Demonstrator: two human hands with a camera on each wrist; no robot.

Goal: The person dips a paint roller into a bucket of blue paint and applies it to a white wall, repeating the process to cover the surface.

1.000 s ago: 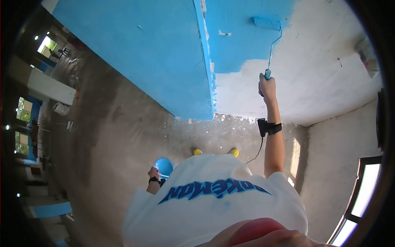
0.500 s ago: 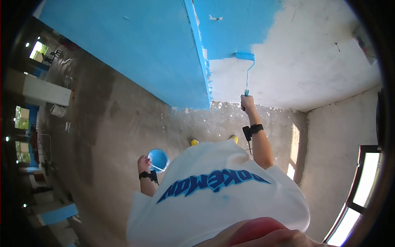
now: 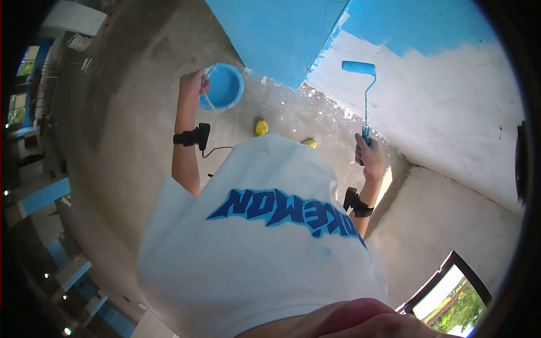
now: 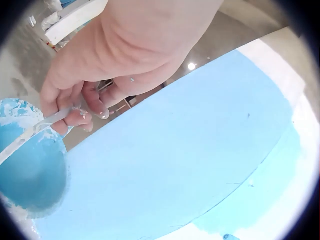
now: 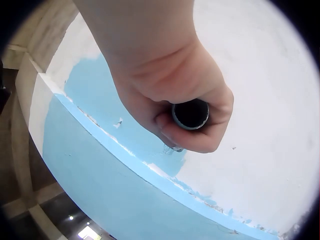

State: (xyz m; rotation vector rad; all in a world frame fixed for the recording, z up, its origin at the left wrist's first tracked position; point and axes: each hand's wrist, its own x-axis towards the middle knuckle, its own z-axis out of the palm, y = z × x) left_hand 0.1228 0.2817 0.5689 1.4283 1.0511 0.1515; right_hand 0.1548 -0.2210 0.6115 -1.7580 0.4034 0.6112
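In the head view, the grey-brown floor (image 3: 129,163) bears pale paint flecks (image 3: 283,103) towards twelve to one o'clock, yellow shoes (image 3: 261,128) at twelve and two, a whitish bundle (image 3: 79,41) at ten.

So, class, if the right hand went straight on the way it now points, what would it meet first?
Most likely the part-painted wall, the roller in the right hand leading; depth is unclear, so the roller may be touching it.

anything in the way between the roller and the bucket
Nothing loose shows between the roller and the bucket. In the head view, the blue wall's lower corner lies across the straight line between them; whether it juts into the path is unclear. The left hand and the handle it grips are on the bucket's far side.
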